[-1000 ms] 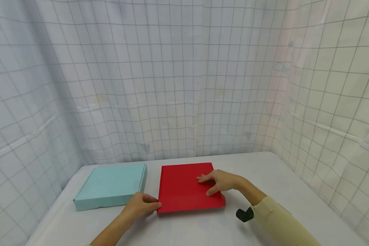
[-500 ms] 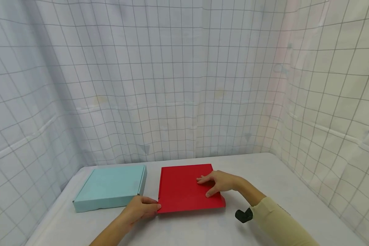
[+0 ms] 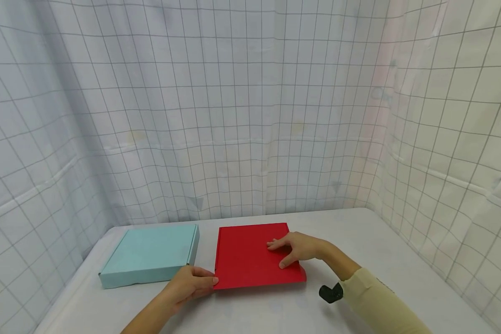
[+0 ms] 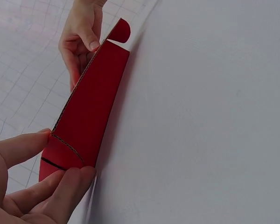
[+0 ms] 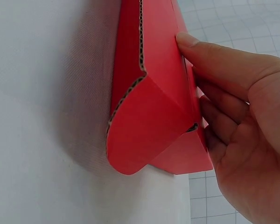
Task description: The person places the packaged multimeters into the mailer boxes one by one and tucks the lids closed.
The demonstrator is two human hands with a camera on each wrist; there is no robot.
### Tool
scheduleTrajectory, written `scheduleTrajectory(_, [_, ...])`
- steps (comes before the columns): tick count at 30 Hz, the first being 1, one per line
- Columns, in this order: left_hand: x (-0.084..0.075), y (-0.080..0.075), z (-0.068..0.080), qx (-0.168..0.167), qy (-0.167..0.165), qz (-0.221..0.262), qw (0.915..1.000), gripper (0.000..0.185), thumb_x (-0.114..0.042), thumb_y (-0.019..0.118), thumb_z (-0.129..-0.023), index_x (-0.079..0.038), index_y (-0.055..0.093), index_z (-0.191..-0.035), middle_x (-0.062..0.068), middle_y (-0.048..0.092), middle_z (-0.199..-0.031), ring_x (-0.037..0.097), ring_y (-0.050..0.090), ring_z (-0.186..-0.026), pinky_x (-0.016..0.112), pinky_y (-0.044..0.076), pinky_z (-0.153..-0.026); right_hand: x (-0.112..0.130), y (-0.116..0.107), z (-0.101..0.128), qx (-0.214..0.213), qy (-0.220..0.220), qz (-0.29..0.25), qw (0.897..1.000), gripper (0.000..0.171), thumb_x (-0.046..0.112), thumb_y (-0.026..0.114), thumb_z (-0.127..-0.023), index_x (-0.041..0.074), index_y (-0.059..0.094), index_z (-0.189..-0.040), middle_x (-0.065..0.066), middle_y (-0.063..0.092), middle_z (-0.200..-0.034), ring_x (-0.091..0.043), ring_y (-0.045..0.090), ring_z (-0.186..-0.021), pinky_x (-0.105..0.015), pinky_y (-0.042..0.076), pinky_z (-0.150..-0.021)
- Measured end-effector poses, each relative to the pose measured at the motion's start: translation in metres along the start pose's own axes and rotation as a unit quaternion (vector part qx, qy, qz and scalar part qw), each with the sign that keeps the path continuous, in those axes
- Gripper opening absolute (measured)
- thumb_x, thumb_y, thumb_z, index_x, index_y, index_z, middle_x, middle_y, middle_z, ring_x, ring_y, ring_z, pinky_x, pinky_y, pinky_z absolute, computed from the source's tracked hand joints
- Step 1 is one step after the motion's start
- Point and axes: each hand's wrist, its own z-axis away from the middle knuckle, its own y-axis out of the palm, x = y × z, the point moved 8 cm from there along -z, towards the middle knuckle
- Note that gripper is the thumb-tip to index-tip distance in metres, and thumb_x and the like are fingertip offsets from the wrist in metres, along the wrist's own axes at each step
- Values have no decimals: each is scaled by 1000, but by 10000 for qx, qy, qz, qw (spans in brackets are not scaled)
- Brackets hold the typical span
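Observation:
A red cardboard mailer box lies on the white table, its lid down over the tray. At its front left corner my left hand pinches the cardboard, thumb at the top edge and fingers lower on the corner, as the left wrist view shows. My right hand rests on the right part of the lid, fingers spread. In the right wrist view, a rounded side flap sticks out at the front right corner. The lid's front edge shows corrugated cardboard, with a red front panel beneath it.
A closed light blue box sits to the left, close to my left hand. A black object shows beside my right sleeve. White grid-patterned curtains hang behind and at both sides of the table.
Both hands keep their places on the red box. The whole head view has shifted very slightly; nothing else visibly moves.

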Motion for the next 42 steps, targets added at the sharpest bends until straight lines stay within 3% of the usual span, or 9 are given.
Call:
scheduleTrajectory(12, [7, -2, -5, -191, -138, 181, 9996, 36, -9, 81, -91, 16, 66, -112, 13, 71, -102, 23, 73, -89, 41, 59, -88, 2, 0, 0, -7, 27, 18, 10000, 58, 21, 82, -90, 15, 63, -144, 10, 55, -149, -21, 38, -147, -47, 33, -118])
scheduleTrajectory(22, [-3, -5, -3, -618, 12, -634, 9961, 34, -10, 83, -87, 10, 67, -109, 14, 67, -103, 24, 70, -87, 39, 61, -83, 1, 0, -1, -31, 60, -21, 10000, 59, 20, 82, -90, 15, 62, -145, 10, 54, -150, -22, 38, -148, -48, 34, -118])
scheduleTrajectory(34, [-5, -6, -5, -692, -102, -1131, 9911, 32, -13, 84, -87, 7, 69, -108, 11, 69, -99, 24, 68, -87, 37, 61, -82, -2, 0, 0, -98, 28, -83, 9999, 59, 22, 82, -90, 16, 62, -146, 10, 54, -150, -23, 37, -148, -50, 35, -117])
scheduleTrajectory(42, [-7, -6, -8, -677, -145, -1359, 9883, 34, -15, 85, -86, 6, 69, -108, 8, 70, -96, 23, 66, -87, 37, 60, -80, 0, -1, 2, -106, -178, 191, 9996, 58, 24, 81, -90, 16, 63, -145, 12, 54, -150, -20, 40, -147, -49, 35, -117])
